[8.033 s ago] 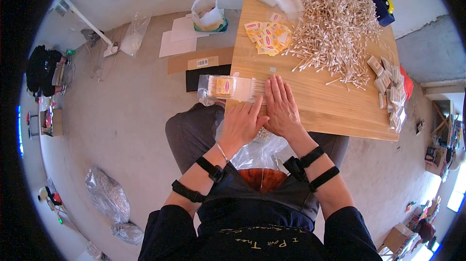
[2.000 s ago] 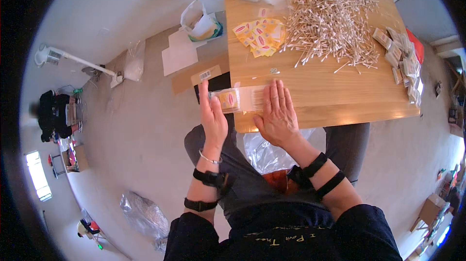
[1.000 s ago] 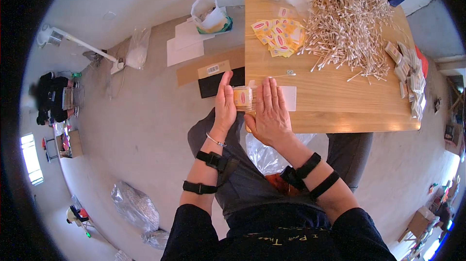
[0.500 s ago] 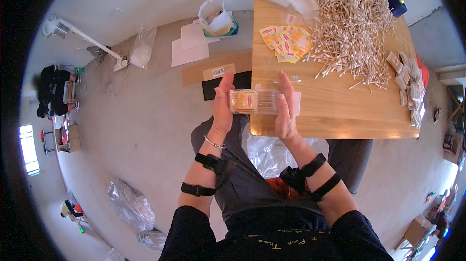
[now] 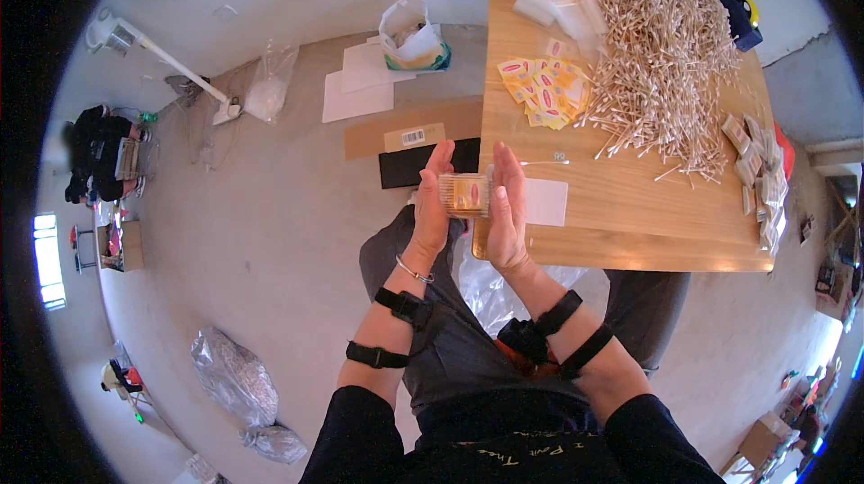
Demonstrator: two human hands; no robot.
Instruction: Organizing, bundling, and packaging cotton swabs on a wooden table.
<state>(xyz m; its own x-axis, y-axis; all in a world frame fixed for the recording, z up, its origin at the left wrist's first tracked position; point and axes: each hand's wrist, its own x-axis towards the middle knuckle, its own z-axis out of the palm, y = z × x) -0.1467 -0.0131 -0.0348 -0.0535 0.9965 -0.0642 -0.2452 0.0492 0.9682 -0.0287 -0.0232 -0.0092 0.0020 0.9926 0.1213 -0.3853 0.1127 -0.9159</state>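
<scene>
A clear packet of cotton swabs (image 5: 467,196) with a yellow and red label is pressed end to end between my two palms. My left hand (image 5: 431,214) lies along its left end, fingers extended and pointing away from me. At the opposite end, my right hand (image 5: 509,219) presses in the same way with straight fingers. The packet hangs just off the left edge of the wooden table (image 5: 630,237). Beside my right hand lies a white card (image 5: 546,203), with a few loose swabs (image 5: 546,162) just beyond it.
A large heap of loose cotton swabs (image 5: 666,61) covers the far table. Left of it are yellow label cards (image 5: 544,93) and clear plastic bags (image 5: 560,0). Filled packets (image 5: 758,165) are piled at the right edge, near a tape dispenser (image 5: 740,18). Cardboard (image 5: 405,135) lies on the floor.
My hands have come closer together, the right one moving left, so the packet between them looks much shorter. More of the white card shows. The whole view has shifted slightly.
</scene>
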